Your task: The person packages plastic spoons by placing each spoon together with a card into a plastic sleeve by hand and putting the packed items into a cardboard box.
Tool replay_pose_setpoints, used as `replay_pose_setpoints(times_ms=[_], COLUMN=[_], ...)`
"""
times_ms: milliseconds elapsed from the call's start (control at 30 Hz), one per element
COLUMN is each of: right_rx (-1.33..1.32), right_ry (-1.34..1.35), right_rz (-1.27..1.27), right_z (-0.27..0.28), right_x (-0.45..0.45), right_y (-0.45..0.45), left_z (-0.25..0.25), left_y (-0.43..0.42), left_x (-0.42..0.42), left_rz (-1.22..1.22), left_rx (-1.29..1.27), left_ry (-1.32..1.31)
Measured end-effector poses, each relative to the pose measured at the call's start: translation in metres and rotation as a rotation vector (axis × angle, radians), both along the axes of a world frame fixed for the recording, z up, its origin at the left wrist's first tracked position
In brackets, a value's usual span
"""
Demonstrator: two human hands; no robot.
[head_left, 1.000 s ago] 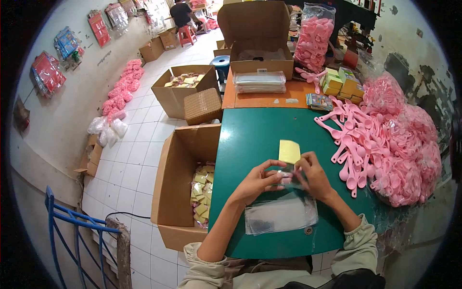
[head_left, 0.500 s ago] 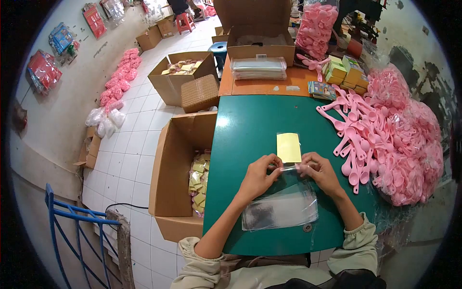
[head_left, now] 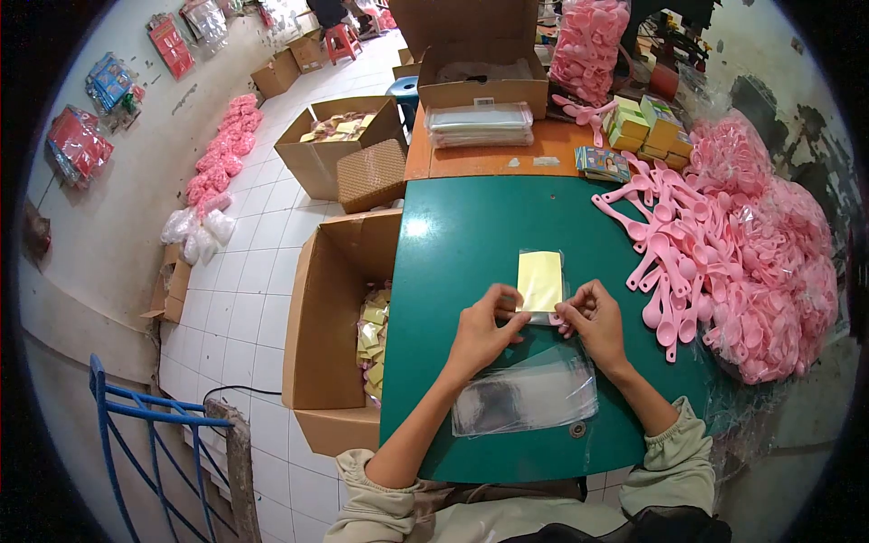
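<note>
A clear plastic bag with a yellow card (head_left: 540,279) in it lies on the green table in front of me. A small bit of pink shows at its lower end. My left hand (head_left: 489,328) is closed at the bag's lower left corner, thumb and fingers at its edge. At the lower right corner, my right hand (head_left: 593,324) pinches the bag between thumb and fingertips. Just below my hands lies a stack of flat clear plastic bags (head_left: 525,398).
Pink plastic spoons (head_left: 670,244) heap on the right, beside bulging bags of spoons (head_left: 769,281). Small yellow-green boxes (head_left: 647,127) and more clear bags (head_left: 480,125) sit at the back. On the left stands an open cardboard box (head_left: 330,326) holding yellow-carded packets.
The lower end of the bag, folded up between my fingers before, now lies flatter against the card. My hands have shifted slightly; the stack of bags stays put.
</note>
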State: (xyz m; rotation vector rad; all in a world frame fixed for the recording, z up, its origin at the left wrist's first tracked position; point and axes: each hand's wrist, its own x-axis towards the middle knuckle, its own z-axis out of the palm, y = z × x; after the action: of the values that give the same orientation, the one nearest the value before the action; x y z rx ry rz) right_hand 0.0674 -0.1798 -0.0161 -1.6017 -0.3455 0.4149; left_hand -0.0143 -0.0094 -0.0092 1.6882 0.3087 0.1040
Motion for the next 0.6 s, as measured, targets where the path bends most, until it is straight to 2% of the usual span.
replay_pose_setpoints(times_ms=[133, 333, 600], right_rx=[0.009, -0.014, 0.018], right_ry=[-0.009, -0.032, 0.009], right_rz=[0.008, 0.033, 0.032], right_z=[-0.002, 0.004, -0.002], right_x=[-0.002, -0.003, 0.001], right_y=[-0.001, -0.001, -0.003], left_z=[-0.001, 0.0, 0.001], left_y=[0.004, 0.004, 0.012], left_x=[0.001, 0.001, -0.001], left_rz=[-0.024, -0.128, -0.065], left_rx=[-0.115, 0.008, -0.068], left_ry=[0.007, 0.054, -0.032])
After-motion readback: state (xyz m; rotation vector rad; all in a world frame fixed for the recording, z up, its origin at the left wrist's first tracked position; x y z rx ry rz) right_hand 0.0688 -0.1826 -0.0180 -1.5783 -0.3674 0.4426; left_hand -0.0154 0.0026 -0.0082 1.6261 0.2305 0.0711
